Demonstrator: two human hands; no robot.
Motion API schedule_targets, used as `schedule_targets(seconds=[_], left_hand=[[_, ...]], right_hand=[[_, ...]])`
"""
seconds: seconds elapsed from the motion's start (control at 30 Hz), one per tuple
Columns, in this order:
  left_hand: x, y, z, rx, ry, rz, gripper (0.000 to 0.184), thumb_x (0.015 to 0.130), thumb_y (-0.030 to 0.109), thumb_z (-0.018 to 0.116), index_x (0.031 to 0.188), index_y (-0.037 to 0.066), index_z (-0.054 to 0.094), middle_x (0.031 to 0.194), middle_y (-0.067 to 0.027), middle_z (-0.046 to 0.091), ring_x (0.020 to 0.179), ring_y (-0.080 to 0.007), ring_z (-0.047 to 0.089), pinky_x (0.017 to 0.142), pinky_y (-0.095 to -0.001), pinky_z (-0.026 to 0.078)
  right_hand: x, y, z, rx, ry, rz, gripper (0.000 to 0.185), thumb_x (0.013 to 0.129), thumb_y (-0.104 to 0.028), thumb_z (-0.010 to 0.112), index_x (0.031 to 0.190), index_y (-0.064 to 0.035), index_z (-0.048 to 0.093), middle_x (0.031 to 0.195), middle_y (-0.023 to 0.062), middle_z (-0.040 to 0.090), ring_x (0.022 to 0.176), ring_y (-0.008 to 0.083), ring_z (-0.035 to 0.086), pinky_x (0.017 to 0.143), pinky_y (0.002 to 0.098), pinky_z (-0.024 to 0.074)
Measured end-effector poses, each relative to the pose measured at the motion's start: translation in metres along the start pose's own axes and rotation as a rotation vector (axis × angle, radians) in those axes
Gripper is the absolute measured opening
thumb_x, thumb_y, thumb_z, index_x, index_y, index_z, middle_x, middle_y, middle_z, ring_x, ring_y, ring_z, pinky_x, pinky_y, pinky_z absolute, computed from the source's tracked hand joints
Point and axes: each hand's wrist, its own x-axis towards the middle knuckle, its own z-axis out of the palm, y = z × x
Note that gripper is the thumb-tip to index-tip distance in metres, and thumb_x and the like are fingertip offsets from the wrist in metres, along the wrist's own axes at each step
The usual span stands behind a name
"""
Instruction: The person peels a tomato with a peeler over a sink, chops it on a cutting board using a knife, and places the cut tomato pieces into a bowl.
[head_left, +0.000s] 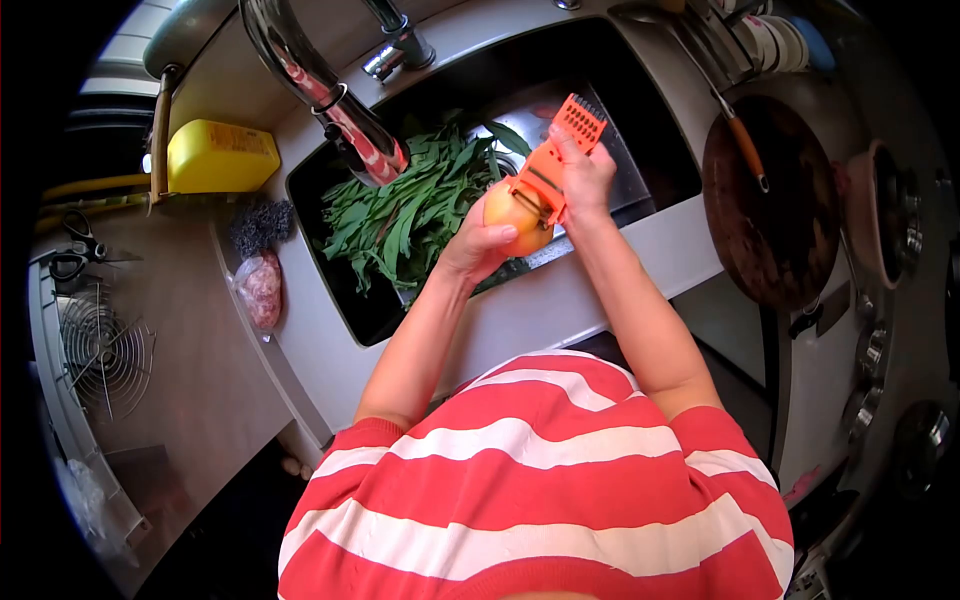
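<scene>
Orange peeler (543,170), slanted lengthwise, perforated end away-right, is gripped in right hand (590,183); yellowish produce (510,212) is cupped in left hand (476,245).

This is a kitchen: a dark sink (655,150) is set into a pale counter (668,250), with a curved chrome faucet (290,55) over it and leafy greens (400,215) heaped inside. To the sink's right lies a round board (770,240) with a wooden-handled utensil (746,150) across it, and plates (783,45) stand past the sink's far right corner. Scissors (72,258) and a wire rack (106,350) lie to its left.
</scene>
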Motion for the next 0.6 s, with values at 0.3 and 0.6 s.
schedule_targets(seconds=[0.3,0.6], left_hand=[[0.008,-0.008,-0.009,-0.309,0.172,0.084,0.060,0.080,0.039,0.071,0.126,0.009,0.048,0.124,-0.0075,0.055,0.115,-0.0223,0.053,0.103,-0.0406,0.040],[0.008,-0.013,-0.011,-0.225,0.185,-0.062,0.062,0.075,0.024,0.077,0.124,0.004,0.045,0.119,-0.0127,0.056,0.111,-0.0259,0.057,0.095,-0.0471,0.048]], right_hand=[[0.045,0.007,-0.037,0.120,0.234,-0.068,0.025,0.083,-0.017,0.072,0.097,-0.0022,0.056,0.086,0.0088,0.066,0.071,0.0194,0.067,0.056,0.0333,0.0561],[0.013,-0.008,-0.019,0.362,-0.017,0.410,0.025,0.088,-0.022,0.066,0.103,-0.0042,0.059,0.085,0.0095,0.065,0.070,0.0228,0.065,0.062,0.0407,0.0594]])
